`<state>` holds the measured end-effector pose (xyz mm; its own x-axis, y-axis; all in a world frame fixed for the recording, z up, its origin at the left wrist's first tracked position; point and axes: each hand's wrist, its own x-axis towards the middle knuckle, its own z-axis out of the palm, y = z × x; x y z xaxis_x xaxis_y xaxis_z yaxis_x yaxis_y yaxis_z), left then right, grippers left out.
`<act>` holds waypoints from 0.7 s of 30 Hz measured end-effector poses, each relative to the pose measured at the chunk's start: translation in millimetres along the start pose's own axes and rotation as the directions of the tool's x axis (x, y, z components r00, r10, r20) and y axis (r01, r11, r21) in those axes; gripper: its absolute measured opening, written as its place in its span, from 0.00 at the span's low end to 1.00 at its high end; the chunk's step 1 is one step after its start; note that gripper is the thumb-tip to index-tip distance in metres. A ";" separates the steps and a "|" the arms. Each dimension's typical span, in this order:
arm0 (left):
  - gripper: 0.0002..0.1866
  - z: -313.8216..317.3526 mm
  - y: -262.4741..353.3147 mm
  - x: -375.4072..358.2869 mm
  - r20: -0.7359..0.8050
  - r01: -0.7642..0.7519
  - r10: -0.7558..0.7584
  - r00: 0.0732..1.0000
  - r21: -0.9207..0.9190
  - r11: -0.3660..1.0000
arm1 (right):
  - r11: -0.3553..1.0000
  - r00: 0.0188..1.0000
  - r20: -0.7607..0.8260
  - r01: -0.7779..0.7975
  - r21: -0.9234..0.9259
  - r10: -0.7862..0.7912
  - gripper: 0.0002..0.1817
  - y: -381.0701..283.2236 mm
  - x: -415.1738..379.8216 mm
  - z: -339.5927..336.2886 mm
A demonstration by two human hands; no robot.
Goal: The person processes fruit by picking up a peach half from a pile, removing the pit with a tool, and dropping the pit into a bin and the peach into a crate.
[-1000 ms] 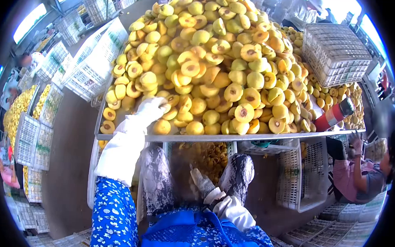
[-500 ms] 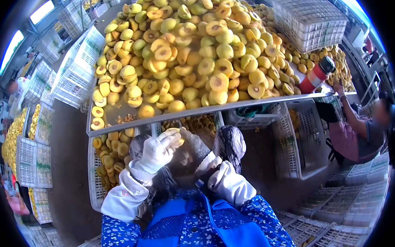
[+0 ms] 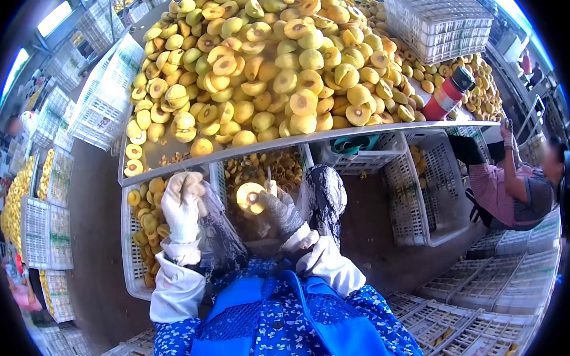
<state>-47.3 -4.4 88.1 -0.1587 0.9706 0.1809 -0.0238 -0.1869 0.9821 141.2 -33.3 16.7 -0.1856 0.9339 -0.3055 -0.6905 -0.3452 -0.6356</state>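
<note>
My left hand [image 3: 184, 196], in a white glove, is raised over the left crate of peach halves [image 3: 150, 220]. Its fingers are curled closed; whatever they may hold is hidden. My right hand [image 3: 282, 214], in a dirty grey glove, grips a small tool with a pale handle [image 3: 271, 187] and a thin upright tip. Against its fingers rests a yellow peach half [image 3: 250, 198], cut face up, with the brown stone area showing. Beyond both hands, cut peaches [image 3: 257, 70] are heaped on a metal table [image 3: 235, 152].
Under the table edge a crate of peach scraps [image 3: 263, 165] stands between my knees. A white crate [image 3: 438, 26] and a red flask [image 3: 448, 94] are on the table. Another person [image 3: 517, 180] sits at right. Stacked crates [image 3: 482, 273] fill the lower right; more crates [image 3: 109, 90] stand left.
My left hand has moved left, away from my right hand, to over the left crate. The peach half and the tool now show plainly at my right hand.
</note>
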 end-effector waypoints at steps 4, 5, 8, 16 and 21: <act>0.33 -1.1 -22.0 -26.6 0.457 -0.407 0.007 0.890 0.785 0.468 | 0.982 0.986 -0.006 0.165 -0.088 -0.166 0.16 -16.3 -5.2 10.0; 0.27 -4.1 -33.4 -27.0 0.417 -0.382 0.037 0.908 0.790 0.479 | 0.986 0.989 -0.043 0.138 -0.089 -0.143 0.16 -16.8 -4.7 5.5; 0.13 -9.7 -59.1 -22.0 0.175 -0.093 -0.011 0.984 0.575 0.813 | 0.988 0.984 -0.113 0.126 -0.085 -0.135 0.16 -10.0 -0.1 -8.5; 0.29 61.1 -38.0 -30.3 0.330 0.570 -0.470 0.819 -0.568 0.593 | 0.897 0.950 0.003 0.296 -0.327 -0.313 0.17 0.4 3.1 10.0; 0.30 53.7 -83.1 -18.1 0.239 0.496 -0.471 0.849 -0.668 0.555 | -0.408 0.662 0.606 0.454 -0.792 -0.441 0.14 15.7 11.3 -36.9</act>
<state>10.6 1.7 6.1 0.1126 0.9484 -0.2963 -0.7514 0.2764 0.5991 154.1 -31.6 -22.9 -0.2421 0.8267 0.5079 0.7516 0.4908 -0.4407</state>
